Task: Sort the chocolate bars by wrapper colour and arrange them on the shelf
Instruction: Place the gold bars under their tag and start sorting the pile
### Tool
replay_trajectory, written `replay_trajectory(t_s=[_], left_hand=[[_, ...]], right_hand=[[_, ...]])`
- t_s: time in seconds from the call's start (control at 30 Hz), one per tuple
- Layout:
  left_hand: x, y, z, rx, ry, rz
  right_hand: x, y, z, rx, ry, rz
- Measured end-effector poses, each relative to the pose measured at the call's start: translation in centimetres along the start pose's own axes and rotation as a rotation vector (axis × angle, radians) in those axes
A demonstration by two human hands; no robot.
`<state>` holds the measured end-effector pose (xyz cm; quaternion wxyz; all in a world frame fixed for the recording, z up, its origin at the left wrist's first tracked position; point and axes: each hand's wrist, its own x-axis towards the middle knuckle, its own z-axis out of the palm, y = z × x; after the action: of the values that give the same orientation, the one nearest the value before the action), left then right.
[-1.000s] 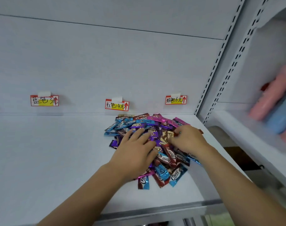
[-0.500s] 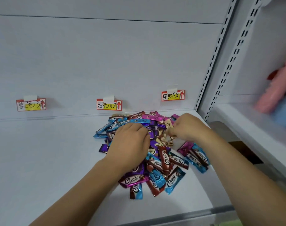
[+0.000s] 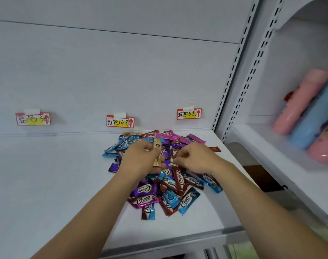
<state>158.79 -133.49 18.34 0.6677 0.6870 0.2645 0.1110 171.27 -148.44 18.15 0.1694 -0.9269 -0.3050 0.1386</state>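
Chocolate bars (image 3: 159, 176) lie in a mixed heap on the white shelf (image 3: 47, 184), toward its right half, with blue, purple, red, brown and pink wrappers all jumbled together. Both hands are down on the middle of the heap. The left hand (image 3: 140, 159) is curled round a gold bar (image 3: 157, 152), which stands nearly upright between its fingers and thumb, its upper end poking out above the knuckles and its lower end showing below the thumb. The right hand (image 3: 196, 157) sits just beside it, fingers bent and pinching at a small gold-coloured wrapper (image 3: 173, 158) at the fingertips; how much of that bar it holds cannot be told, since the hand covers most of it. The rest of the bars lie loose beneath and around both hands, the nearest ones spilling toward the front edge of the shelf. On the back wall hang three price tags: a blurred one (image 3: 33, 119) far left, a second (image 3: 120, 121) right behind the heap, and a third (image 3: 189, 114) further right. On the neighbouring shelf to the right lie pink and blue packs (image 3: 309, 113), blurred.
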Motion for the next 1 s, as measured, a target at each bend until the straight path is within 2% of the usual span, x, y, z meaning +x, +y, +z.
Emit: replay_trajectory(t_s=[0.2,0.47,0.57,0.7,0.8,0.9,1.0], left_hand=[[0.5,0.1,-0.5,0.094,-0.064,-0.009],[0.4,-0.1,-0.3,0.092,-0.063,0.001],[-0.3,-0.3,-0.1,0.110,-0.048,0.007],[-1.2,-0.2,-0.3,0.107,-0.035,0.013],[-1.9,0.3,0.3,0.018,-0.038,-0.013],[-2.3,0.6,1.5,-0.168,-0.065,-0.060],[-2.0,0.2,2.5,-0.213,-0.034,-0.030]], right_hand=[[2.4,-0.2,-0.4,0.201,-0.104,0.107],[2.2,-1.0,-1.2,0.080,-0.210,0.121],[1.8,-1.4,-1.2,0.120,-0.196,0.153],[0.8,0.2,-2.4,0.140,0.020,0.163],[-1.4,0.5,-3.7,0.411,0.146,0.142],[-3.8,-1.3,-3.1,0.660,0.079,0.061],[-4.0,-2.2,-1.3,0.733,0.091,0.013]])
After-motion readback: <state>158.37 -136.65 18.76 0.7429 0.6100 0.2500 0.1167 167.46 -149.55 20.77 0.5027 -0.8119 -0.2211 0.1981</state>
